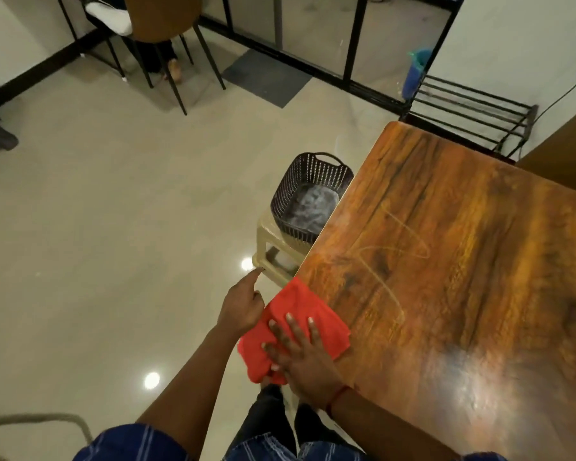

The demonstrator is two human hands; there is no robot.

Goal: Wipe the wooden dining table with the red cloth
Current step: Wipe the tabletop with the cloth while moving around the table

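Fingers [293, 331] of right hand [301, 359] spread flat, pressing cloth [296, 302] on bench [446, 261] left edge; cloth overhangs. Left hand [241, 309] beside edge, fingers curled, index out; grip on cloth unclear.

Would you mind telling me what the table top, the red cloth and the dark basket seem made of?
Table top: wood or wood-look laminate, glossy, with grain streaks and lamp glare. Red cloth: soft matte fabric, folding over the table edge. Dark basket: probably moulded plastic, given its regular perforated walls.
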